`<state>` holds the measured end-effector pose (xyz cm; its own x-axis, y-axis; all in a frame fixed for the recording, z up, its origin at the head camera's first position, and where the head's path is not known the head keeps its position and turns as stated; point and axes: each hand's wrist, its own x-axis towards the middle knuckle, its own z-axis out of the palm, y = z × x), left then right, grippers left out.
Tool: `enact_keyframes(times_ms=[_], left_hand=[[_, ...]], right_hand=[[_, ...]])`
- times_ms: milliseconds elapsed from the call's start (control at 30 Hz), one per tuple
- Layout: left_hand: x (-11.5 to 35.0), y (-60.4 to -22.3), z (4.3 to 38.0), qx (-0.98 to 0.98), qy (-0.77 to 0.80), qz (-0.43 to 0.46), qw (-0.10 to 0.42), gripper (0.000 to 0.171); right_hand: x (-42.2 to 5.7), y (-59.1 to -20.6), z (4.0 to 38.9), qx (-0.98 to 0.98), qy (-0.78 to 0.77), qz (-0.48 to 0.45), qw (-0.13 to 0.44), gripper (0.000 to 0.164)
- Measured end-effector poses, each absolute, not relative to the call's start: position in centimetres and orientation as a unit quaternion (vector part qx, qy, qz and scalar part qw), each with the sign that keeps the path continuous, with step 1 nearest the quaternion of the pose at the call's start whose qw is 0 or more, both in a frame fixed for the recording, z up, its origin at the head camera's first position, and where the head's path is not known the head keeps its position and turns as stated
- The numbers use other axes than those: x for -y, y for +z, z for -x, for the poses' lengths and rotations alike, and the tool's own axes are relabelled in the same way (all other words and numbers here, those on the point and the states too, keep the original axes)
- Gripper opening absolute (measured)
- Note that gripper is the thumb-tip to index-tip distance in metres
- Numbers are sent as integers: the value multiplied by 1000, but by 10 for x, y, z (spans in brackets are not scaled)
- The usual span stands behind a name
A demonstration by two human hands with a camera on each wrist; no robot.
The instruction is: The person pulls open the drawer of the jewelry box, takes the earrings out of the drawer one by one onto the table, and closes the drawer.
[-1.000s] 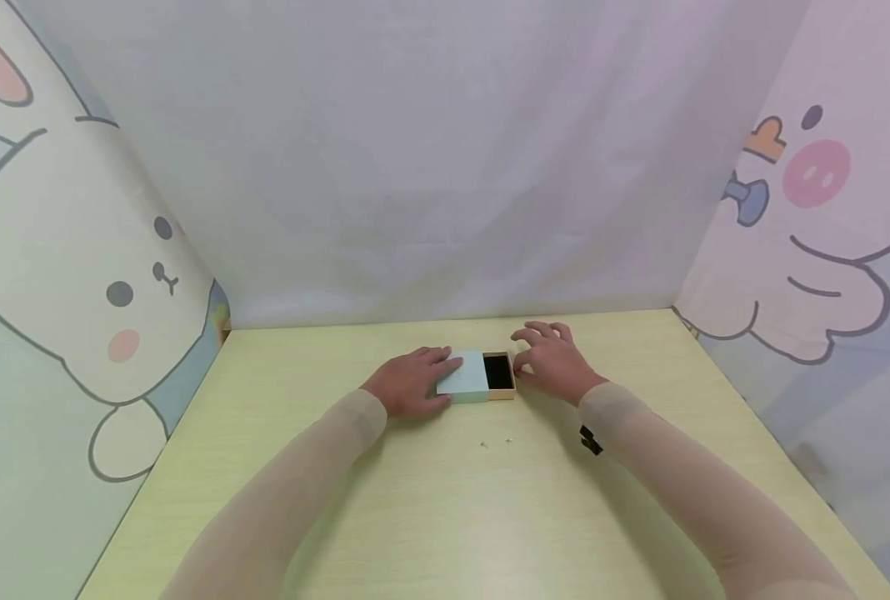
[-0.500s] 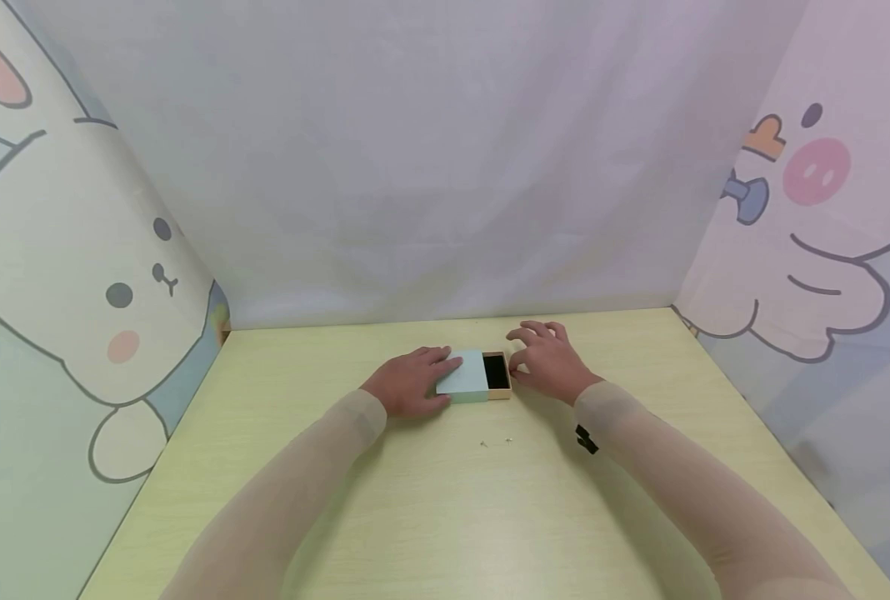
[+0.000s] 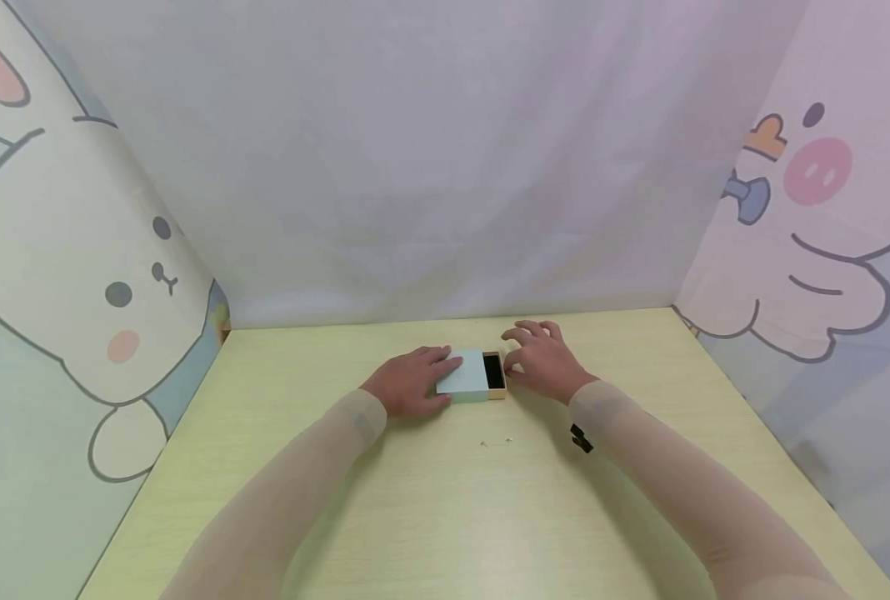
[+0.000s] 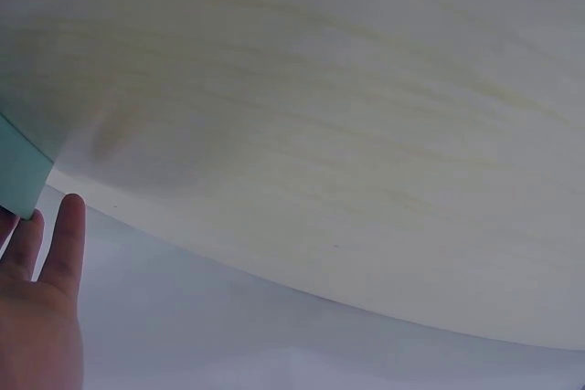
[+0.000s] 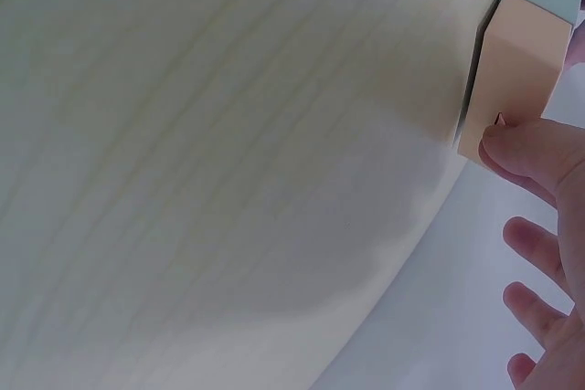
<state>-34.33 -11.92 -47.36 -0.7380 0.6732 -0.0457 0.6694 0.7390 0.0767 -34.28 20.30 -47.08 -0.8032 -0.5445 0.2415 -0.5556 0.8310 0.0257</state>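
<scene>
A small drawer-style gift box lies near the back of the table. Its pale blue-green sleeve (image 3: 463, 375) covers most of an orange-tan drawer (image 3: 497, 394) with a black lining (image 3: 493, 372). My left hand (image 3: 413, 382) grips the sleeve from the left, fingers over its top and far side, thumb along the near side. At the drawer's right end, my right hand (image 3: 542, 362) has thumb and index finger together against the end face. In the right wrist view a small notch or tab shows beside the thumb (image 5: 526, 148); the other fingers are spread away from the box.
Two tiny shiny pieces, too small to identify, lie in front of the box: one to the left (image 3: 483, 443), one to the right (image 3: 508, 440). A grey-white curtain (image 3: 445, 250) hangs along the back edge of the light wood table (image 3: 452, 517). Printed cartoon panels flank both sides.
The right hand has moved left, and the drawer has slid further into the sleeve, so less black lining shows. My left hand and the sleeve have stayed in place.
</scene>
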Motion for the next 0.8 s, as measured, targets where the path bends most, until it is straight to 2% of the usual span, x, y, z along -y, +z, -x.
enact_keyframes(times_ms=[800], left_hand=[[119,-474,346,-931,31,-362,40,80]], right_hand=[[-185,-468,345,951,24,-290,106,8]])
